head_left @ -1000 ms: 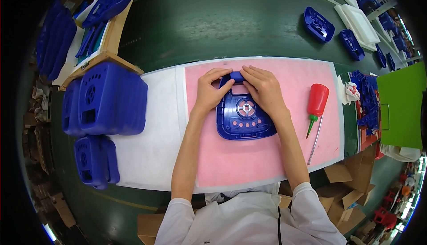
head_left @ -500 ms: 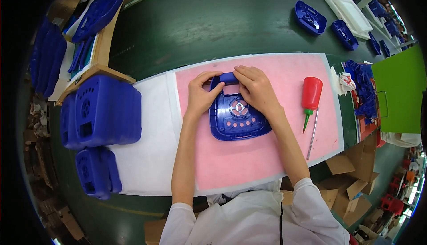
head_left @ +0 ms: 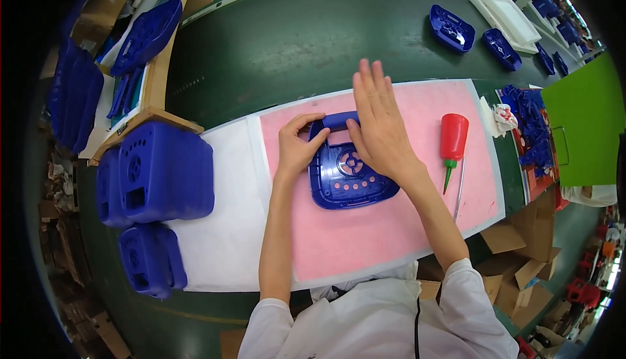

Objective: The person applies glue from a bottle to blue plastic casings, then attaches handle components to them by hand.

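— What sits in the middle of the bench?

— A blue moulded plastic panel with a carry handle, a round grille and a row of small holes [head_left: 349,176]. It lies flat on a pink foam mat [head_left: 365,241], which probably keeps the plastic from scuffing and sliding. The pink mat overlaps a white foam sheet [head_left: 222,228] to its left, and both rest on the dark green table [head_left: 293,39].

— How are the hands set?

— The left hand [head_left: 297,147] is curled at the panel's upper left corner, thumb and fingers pinched on the handle's left end, seemingly to steady the piece. The right hand [head_left: 379,127] lies open and flat, palm down, fingers stretched away from the body over the handle's right end and the panel's upper right part. It presses rather than grips; nothing is closed in it.

— And the forearms?

— Both come up from the lower edge, out of white sleeves, and converge on the panel, the left nearly straight, the right angled in from the right.

— What is near at hand?

— A red squeeze bottle with a green nozzle [head_left: 452,140] lies on the pink mat just right of the right wrist, within easy reach, beside a thin metal rod [head_left: 460,189]. Bulky blue plastic housings [head_left: 166,173] stand stacked at the left, well apart from the hands. Two smaller blue shells [head_left: 453,28] lie far up the table, near a white tray [head_left: 505,13].
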Available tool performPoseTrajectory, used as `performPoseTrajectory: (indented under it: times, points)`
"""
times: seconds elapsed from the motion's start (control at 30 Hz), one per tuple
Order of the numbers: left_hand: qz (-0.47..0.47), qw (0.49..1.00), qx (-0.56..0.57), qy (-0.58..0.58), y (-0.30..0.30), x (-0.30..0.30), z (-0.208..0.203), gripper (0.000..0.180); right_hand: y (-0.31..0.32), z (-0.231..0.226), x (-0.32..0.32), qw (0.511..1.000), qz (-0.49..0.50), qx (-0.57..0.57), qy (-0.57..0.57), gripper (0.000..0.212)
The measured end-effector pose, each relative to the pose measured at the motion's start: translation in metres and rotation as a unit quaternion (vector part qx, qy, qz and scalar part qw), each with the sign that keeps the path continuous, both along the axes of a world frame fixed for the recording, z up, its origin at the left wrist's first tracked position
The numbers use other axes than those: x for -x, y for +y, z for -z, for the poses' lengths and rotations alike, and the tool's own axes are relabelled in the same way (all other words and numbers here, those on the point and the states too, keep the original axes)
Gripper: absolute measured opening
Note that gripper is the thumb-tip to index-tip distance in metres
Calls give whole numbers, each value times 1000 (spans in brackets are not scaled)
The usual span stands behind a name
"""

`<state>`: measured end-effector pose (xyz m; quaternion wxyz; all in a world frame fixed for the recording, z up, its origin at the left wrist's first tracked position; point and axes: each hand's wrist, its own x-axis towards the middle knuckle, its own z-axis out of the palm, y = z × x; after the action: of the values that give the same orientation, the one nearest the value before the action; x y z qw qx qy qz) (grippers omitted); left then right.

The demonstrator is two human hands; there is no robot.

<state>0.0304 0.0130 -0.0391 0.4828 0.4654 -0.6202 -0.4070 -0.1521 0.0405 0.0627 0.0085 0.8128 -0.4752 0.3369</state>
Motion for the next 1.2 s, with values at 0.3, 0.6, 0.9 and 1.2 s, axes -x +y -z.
performPoseTrajectory:
  times: [0.3, 0.6, 0.9, 1.2]
  points:
    - [2, 1000, 8, 15, 0, 4, 3, 29, -3, 49, 8, 965, -120, -186, 139, 65]
    - [-4, 997, 26, 67, -7, 6, -5, 26, -42, 31, 37, 980, -64, -140, 124, 26]
    - [-185, 932, 143, 276, -6, -46, -51, 13, -94, 62, 100, 894, 261, -363, -43, 65]
    - [-265, 842, 210, -421, 113, -144, -230, 20, -1, 4, 193, 901, 375, -169, 142, 54]
